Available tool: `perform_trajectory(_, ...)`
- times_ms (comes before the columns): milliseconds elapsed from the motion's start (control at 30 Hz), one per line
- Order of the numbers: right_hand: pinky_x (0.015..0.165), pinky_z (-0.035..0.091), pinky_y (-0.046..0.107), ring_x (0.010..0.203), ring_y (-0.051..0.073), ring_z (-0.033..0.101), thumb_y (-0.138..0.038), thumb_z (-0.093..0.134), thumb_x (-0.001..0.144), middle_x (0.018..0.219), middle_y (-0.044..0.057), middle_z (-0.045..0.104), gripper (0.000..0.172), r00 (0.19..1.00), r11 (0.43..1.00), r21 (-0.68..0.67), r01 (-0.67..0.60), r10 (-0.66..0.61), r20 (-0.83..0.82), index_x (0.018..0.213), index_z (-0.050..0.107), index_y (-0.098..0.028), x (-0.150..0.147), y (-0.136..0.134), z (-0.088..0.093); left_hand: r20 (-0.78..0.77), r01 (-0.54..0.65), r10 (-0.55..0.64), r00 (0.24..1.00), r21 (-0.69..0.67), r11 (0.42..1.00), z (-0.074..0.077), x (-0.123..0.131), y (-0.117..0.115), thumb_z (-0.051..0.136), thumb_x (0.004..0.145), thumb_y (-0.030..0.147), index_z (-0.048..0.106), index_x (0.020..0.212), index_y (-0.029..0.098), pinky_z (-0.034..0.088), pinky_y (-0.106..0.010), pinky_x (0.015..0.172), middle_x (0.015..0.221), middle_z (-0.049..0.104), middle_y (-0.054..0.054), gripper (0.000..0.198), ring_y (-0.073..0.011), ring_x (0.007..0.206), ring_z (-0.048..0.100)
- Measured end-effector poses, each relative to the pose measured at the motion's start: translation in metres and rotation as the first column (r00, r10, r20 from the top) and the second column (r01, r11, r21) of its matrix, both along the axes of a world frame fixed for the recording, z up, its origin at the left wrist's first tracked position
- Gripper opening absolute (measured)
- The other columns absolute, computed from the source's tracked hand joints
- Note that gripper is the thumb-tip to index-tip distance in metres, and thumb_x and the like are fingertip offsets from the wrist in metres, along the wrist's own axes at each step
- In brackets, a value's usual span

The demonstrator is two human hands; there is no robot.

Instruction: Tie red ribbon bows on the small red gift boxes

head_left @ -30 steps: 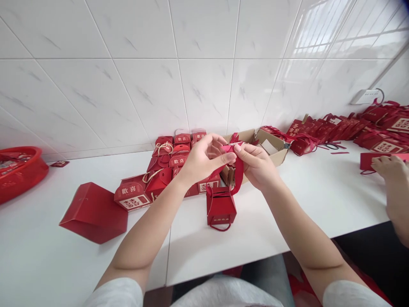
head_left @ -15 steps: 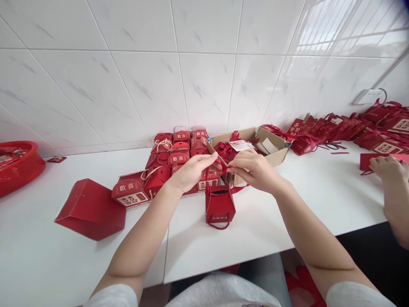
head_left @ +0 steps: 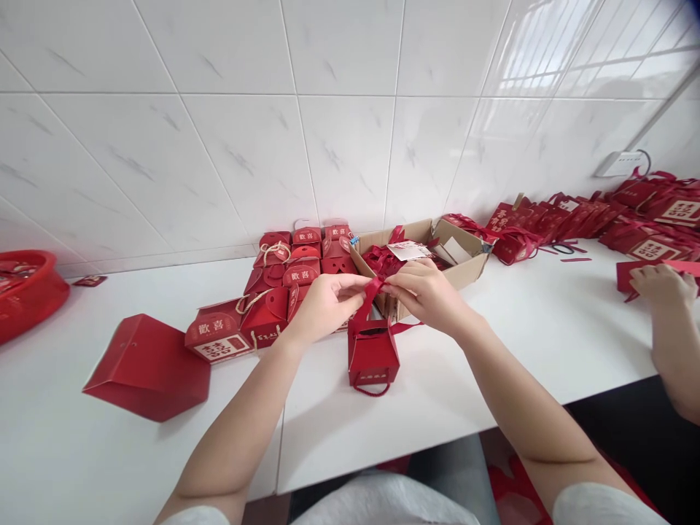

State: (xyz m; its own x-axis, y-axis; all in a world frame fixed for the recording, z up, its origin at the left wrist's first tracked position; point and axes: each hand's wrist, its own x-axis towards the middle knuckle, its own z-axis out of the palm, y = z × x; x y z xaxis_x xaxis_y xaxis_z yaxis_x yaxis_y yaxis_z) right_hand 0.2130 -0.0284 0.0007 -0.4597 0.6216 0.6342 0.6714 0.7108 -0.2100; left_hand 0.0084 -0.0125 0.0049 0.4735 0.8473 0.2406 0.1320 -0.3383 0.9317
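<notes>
A small red gift box (head_left: 373, 355) stands on the white table (head_left: 437, 394) in front of me, a cord loop hanging at its front. Just above it my left hand (head_left: 327, 302) and my right hand (head_left: 424, 290) both pinch a red ribbon (head_left: 373, 289) that rises from the box top. The fingers of each hand are closed on the ribbon, fingertips nearly touching each other.
Finished red boxes (head_left: 284, 281) are piled behind on the left. An open cardboard carton (head_left: 464, 270) holds ribbons and tags. A flat red box blank (head_left: 147, 368) lies at left, a red basin (head_left: 27, 292) at far left. Another person's hand (head_left: 664, 288) works among red boxes (head_left: 612, 219) at right.
Both hands have dropped from about a hand's height above the box to just over its top, drawing the ribbon down and closer together.
</notes>
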Motion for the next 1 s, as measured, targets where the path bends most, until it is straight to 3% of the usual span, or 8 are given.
perform_trajectory(233,0.071,0.04,0.034,0.066,0.017,0.054,-0.021,0.047,0.092,0.067,0.005,0.063,0.022,0.998,0.999,-0.007,-0.033,0.032,-0.052,0.08,0.065,-0.019,-0.003,-0.001,0.0,-0.039,-0.103,0.107,0.993,0.107,0.989,0.0,0.005,0.001,0.069,0.076,0.029,0.074,0.092,0.019,0.057,-0.03,0.069,0.082,0.074,-0.006,0.02,-0.0206,0.074,0.069)
perform_trajectory(333,0.065,0.045,0.032,0.067,0.017,0.058,-0.024,0.051,0.091,0.07,0.005,0.065,0.02,0.976,0.999,-0.034,-0.043,0.035,-0.216,0.079,0.067,-0.02,-0.008,-0.005,-0.001,-0.046,-0.141,0.151,0.987,0.172,0.975,0.003,0.006,-0.001,0.068,0.077,0.03,0.074,0.088,0.019,0.055,-0.027,0.065,0.08,0.074,-0.005,0.017,-0.019,0.072,0.067)
perform_trajectory(433,0.069,0.05,0.032,0.076,0.018,0.064,-0.028,0.057,0.087,0.084,0.008,0.07,0.018,0.876,0.998,-0.065,-0.006,-0.026,-0.481,0.076,0.069,-0.021,-0.013,-0.009,-0.003,-0.043,-0.174,0.189,0.981,0.232,0.957,0.004,0.004,-0.002,0.067,0.078,0.032,0.073,0.085,0.018,0.053,-0.026,0.063,0.079,0.073,-0.005,0.017,-0.0185,0.071,0.066)
perform_trajectory(533,0.077,0.051,0.034,0.085,0.02,0.065,-0.03,0.06,0.085,0.09,0.008,0.071,0.019,0.765,0.986,-0.165,0.006,-0.111,-0.634,0.072,0.07,-0.021,-0.014,-0.012,-0.008,-0.052,-0.206,0.228,0.972,0.276,0.939,0.003,-0.001,-0.003,0.066,0.079,0.034,0.07,0.081,0.018,0.051,-0.026,0.062,0.077,0.072,-0.005,0.016,-0.0176,0.068,0.064)
perform_trajectory(633,0.082,0.049,0.034,0.092,0.021,0.064,-0.034,0.06,0.085,0.088,0.006,0.07,0.023,0.695,0.96,-0.274,-0.053,-0.162,-0.701,0.069,0.068,-0.021,-0.01,-0.015,-0.016,-0.093,-0.227,0.272,0.958,0.337,0.914,0.003,-0.006,-0.003,0.064,0.08,0.032,0.068,0.08,0.02,0.05,-0.027,0.067,0.078,0.07,-0.004,0.013,-0.0176,0.07,0.063)
perform_trajectory(733,0.077,0.047,0.032,0.086,0.02,0.062,-0.038,0.06,0.085,0.084,0.005,0.069,0.026,0.639,0.931,-0.358,-0.072,-0.233,-0.733,0.067,0.067,-0.02,-0.005,-0.019,-0.026,-0.154,-0.25,0.33,0.931,0.389,0.887,0.005,-0.01,-0.006,0.061,0.082,0.029,0.066,0.081,0.02,0.049,-0.027,0.071,0.082,0.069,-0.002,0.01,-0.0167,0.075,0.062)
perform_trajectory(1000,0.07,0.038,0.029,0.078,0.017,0.053,-0.042,0.061,0.084,0.077,0.002,0.063,0.026,0.561,0.87,-0.483,-0.097,-0.353,-0.749,0.076,0.071,-0.02,0.006,-0.025,-0.045,-0.2,-0.32,0.42,0.885,0.393,0.862,0.002,-0.023,-0.015,0.058,0.083,0.026,0.062,0.082,0.02,0.048,-0.023,0.071,0.085,0.068,0.0,0.008,-0.0156,0.082,0.062)
